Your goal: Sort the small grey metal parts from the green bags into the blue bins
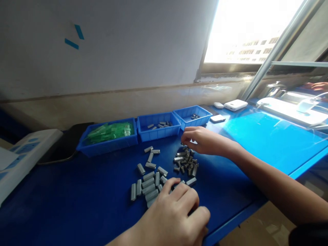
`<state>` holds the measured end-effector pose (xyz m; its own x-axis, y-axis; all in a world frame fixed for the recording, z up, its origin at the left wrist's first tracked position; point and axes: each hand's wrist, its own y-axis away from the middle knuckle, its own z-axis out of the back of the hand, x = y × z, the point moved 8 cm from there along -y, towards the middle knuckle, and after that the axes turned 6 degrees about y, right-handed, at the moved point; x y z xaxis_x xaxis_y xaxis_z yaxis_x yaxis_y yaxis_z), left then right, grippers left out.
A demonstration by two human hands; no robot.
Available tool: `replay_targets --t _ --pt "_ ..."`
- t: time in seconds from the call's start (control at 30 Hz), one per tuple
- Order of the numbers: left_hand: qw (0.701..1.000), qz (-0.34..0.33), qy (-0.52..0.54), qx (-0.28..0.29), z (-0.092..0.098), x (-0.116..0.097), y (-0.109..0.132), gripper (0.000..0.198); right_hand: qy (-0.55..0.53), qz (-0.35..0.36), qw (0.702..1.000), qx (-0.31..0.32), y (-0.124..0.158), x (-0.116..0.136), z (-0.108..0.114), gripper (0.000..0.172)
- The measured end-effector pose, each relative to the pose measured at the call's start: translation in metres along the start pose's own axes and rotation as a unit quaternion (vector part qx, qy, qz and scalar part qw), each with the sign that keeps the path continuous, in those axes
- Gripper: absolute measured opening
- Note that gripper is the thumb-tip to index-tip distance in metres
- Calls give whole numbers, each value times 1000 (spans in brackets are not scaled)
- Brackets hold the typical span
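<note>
My right hand point(198, 140) hovers at the far edge of a small heap of dark metal screws point(189, 162). Its thumb and index finger are pinched around a small dark piece, which looks like a screw. Nearer to me, my left hand point(176, 212) is curled palm down at the front right of a spread of grey hexagonal metal standoffs point(148, 182). Its fingertips are out of sight, so what they hold or touch cannot be seen. A few standoffs also lie among the screws.
Along the wall stand three blue bins: one with green plastic bags point(110, 133), a middle bin point(159, 136) with several metal pieces, and a right bin point(194, 121) with a few small parts. White devices point(235, 105) lie farther right. A white machine point(28, 150) stands left.
</note>
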<state>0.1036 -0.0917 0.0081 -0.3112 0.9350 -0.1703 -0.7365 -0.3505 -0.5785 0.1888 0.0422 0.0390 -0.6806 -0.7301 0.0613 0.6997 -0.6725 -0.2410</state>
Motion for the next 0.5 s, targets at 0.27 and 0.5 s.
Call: replay_targets --t 0.27,0.5 --pt "1000 5 16 -3 0 0 0 4 146 -121 888 -420 32 -25 103 14" --pt "1000 1 15 -2 2 -2 -1 7 -6 -116 993 22 -1 -26 -9 15"
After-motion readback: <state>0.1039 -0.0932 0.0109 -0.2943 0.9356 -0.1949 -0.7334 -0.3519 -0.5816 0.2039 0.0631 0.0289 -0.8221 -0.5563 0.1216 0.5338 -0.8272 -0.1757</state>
